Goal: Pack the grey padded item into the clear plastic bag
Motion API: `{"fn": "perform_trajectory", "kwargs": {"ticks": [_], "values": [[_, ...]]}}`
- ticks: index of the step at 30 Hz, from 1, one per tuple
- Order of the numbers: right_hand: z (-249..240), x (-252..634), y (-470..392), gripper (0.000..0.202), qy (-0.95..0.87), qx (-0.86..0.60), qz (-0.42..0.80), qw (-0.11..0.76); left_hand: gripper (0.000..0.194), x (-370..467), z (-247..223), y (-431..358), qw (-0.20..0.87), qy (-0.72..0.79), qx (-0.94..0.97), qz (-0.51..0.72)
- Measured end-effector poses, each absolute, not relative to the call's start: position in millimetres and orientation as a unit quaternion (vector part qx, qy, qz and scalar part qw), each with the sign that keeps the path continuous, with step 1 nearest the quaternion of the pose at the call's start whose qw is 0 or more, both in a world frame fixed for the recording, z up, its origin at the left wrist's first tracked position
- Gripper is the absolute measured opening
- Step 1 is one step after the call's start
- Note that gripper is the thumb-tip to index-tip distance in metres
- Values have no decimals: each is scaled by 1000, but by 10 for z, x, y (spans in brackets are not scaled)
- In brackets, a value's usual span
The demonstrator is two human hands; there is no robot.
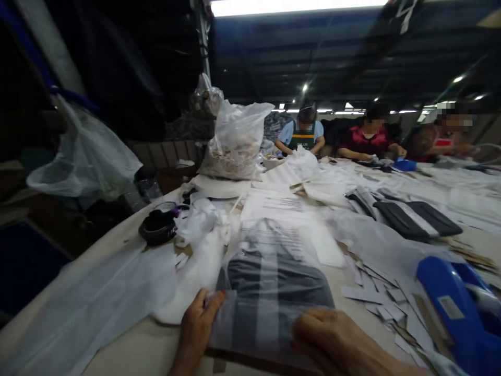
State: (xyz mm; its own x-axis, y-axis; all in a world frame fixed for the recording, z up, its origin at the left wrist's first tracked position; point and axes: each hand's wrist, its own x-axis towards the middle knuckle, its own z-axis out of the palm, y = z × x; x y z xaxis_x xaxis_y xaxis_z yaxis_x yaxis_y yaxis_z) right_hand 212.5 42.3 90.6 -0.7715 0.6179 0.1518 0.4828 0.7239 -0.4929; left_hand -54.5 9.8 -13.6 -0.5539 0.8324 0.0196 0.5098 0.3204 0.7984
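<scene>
A clear plastic bag (242, 318) lies on the table in front of me, with printed lines showing at its far end. Inside it is a dark grey padded item (299, 284) with a pale band down its middle. My left hand (199, 324) pinches the bag's near left edge between thumb and fingers. At the near right side my right hand (332, 331) is closed on the bag, its fingertips turned under and partly hidden.
A blue tape dispenser (450, 308) stands at the right beside scattered paper strips (383, 297). Behind them lie similar dark grey pieces (418, 219). A black roll (157, 227) and loose plastic sheeting (117, 292) lie left. A filled plastic sack (238, 141) stands at the back; several people work across the table.
</scene>
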Motion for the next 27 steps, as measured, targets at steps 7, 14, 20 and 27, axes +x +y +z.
{"fn": "perform_trajectory", "kwargs": {"ticks": [7,14,20,27], "values": [[818,969,922,11,-960,-248,129,-20,40,-482,-178,83,222,778,417,415],[696,786,990,18,-902,-410,129,-28,38,-488,-212,125,210,772,433,416],[706,810,1085,29,-861,-487,145,4,36,-456,-249,143,196,780,444,394],[689,1718,1260,25,-792,-594,84,110,26,-480,-178,191,208,801,443,344]]}}
